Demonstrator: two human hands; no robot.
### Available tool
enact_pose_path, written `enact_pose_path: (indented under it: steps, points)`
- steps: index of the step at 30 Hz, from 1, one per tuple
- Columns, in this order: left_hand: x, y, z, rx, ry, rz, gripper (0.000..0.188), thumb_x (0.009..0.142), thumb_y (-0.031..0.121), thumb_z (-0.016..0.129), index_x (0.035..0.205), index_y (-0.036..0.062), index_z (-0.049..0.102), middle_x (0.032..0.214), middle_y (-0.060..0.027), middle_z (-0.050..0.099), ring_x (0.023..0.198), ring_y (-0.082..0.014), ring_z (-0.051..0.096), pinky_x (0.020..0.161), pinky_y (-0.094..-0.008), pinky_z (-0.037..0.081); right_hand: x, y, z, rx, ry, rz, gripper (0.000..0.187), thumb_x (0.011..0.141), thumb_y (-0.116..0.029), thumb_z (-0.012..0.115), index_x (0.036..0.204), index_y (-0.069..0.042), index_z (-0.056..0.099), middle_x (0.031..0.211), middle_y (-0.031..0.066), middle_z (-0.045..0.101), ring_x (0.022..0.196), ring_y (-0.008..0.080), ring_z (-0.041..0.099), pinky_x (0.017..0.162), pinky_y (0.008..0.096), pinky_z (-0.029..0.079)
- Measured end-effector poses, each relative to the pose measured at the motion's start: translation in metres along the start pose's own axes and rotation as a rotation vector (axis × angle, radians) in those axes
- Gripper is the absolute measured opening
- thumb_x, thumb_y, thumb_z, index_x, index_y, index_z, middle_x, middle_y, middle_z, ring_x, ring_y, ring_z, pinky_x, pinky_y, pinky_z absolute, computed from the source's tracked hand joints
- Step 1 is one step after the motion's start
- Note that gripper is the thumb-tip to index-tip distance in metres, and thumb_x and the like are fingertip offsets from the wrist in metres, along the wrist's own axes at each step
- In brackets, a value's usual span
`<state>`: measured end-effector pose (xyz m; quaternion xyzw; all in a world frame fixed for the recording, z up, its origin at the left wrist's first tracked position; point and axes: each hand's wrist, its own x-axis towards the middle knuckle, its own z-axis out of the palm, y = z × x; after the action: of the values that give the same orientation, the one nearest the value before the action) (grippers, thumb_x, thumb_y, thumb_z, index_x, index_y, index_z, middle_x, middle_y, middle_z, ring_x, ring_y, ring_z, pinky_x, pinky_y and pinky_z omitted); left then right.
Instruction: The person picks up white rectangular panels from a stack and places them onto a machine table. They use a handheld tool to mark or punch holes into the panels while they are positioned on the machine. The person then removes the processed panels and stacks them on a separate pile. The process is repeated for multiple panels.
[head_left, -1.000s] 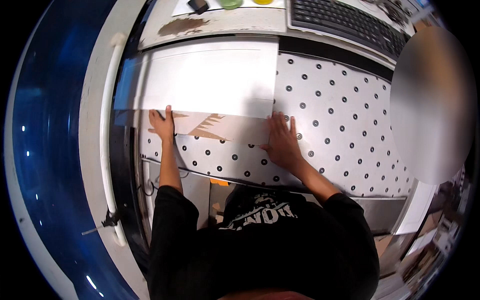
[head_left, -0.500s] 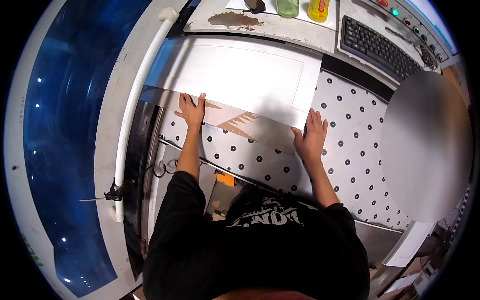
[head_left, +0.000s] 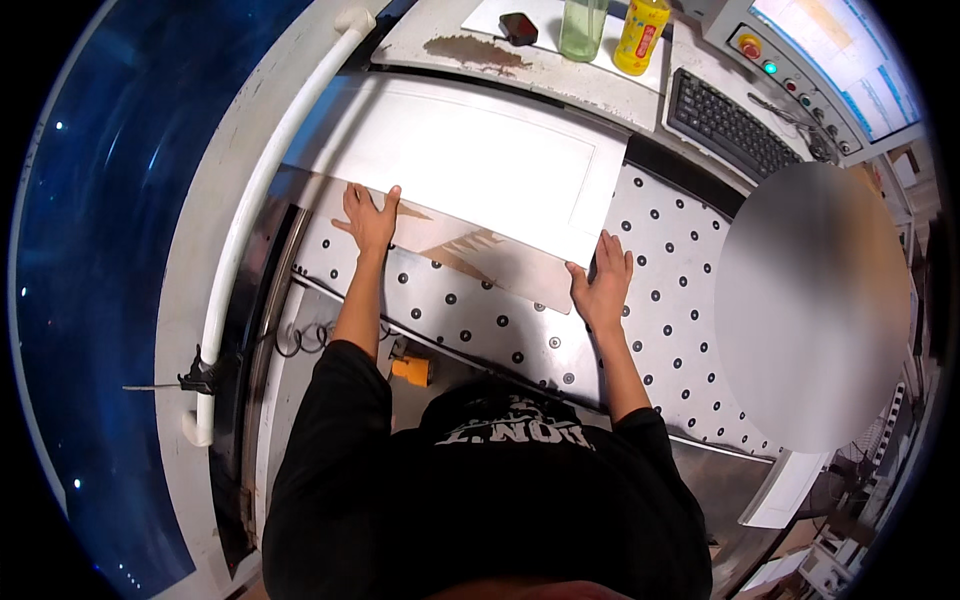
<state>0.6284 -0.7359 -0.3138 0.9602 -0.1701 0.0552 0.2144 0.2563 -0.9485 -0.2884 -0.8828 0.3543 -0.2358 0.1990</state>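
1. Left hand (head_left: 370,222), spread, touches the white grooved rectangular panel's (head_left: 480,155) near edge; right hand (head_left: 602,287), spread, its near-right corner.
2. The panel lies over the white, black-dotted bench (head_left: 680,310), a pale, brown-patched board (head_left: 532,276) along its near edge.
3. Uneven pushing could skew it.

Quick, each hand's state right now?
Left hand: open, spread, at the near edge of the white panel.
Right hand: open, at the panel's near right corner.
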Motion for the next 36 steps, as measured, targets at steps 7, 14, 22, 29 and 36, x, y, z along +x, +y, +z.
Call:
enact_pose_path:
  steps: [7,14,22,29,36]
  points:
    - [-0.003,0.003,-0.004,0.005,0.004,-0.008,0.107,0.086,0.075,0.055,0.148,-0.0095,0.036,0.159,-0.0247,0.027,0.151,-0.0366,0.019,0.112,-0.0759,0.001,-0.005,-0.001,0.003,-0.014,0.041,-0.016,0.07,0.083,-0.032,0.075,0.137,0.008,0.052,0.141,0.0255,0.052,0.137,0.041,0.043,0.117,0.0567,0.023]
    - [0.001,0.008,0.003,-0.035,-0.036,0.009,0.108,0.084,0.073,0.058,0.148,-0.0102,0.037,0.161,-0.0213,0.026,0.152,-0.0337,0.018,0.112,-0.0749,-0.002,-0.008,0.002,0.004,-0.025,0.085,-0.028,0.067,0.084,-0.032,0.074,0.135,0.006,0.054,0.139,0.0236,0.054,0.134,0.0393,0.047,0.115,0.0559,0.029]
    - [0.004,-0.009,0.017,-0.021,0.041,0.019,0.104,0.085,0.074,0.056,0.147,-0.008,0.039,0.158,-0.0169,0.032,0.151,-0.0315,0.02,0.108,-0.0794,-0.002,-0.077,-0.033,0.004,-0.026,0.198,0.019,0.059,0.086,-0.023,0.072,0.133,0.005,0.05,0.136,0.0256,0.052,0.128,0.0425,0.048,0.113,0.0504,0.033]
    - [0.0,-0.011,0.019,0.051,0.01,0.069,0.097,0.091,0.074,0.046,0.152,-0.0012,0.037,0.16,-0.0255,0.027,0.151,-0.038,0.019,0.11,-0.0766,0.006,-0.217,-0.052,-0.027,-0.061,0.18,0.044,0.051,0.091,-0.021,0.066,0.137,-0.003,0.052,0.145,0.0182,0.048,0.138,0.0374,0.042,0.116,0.0509,0.031]
    - [-0.037,-0.038,0.009,0.246,0.045,0.325,0.082,0.097,0.066,0.041,0.149,0.0027,0.044,0.149,-0.0318,0.041,0.142,-0.0434,0.035,0.114,-0.0539,0.029,-0.388,0.012,-0.055,0.085,0.299,0.454,0.047,0.091,-0.02,0.064,0.136,-0.01,0.056,0.142,0.0159,0.053,0.132,0.0342,0.049,0.109,0.0462,0.041]
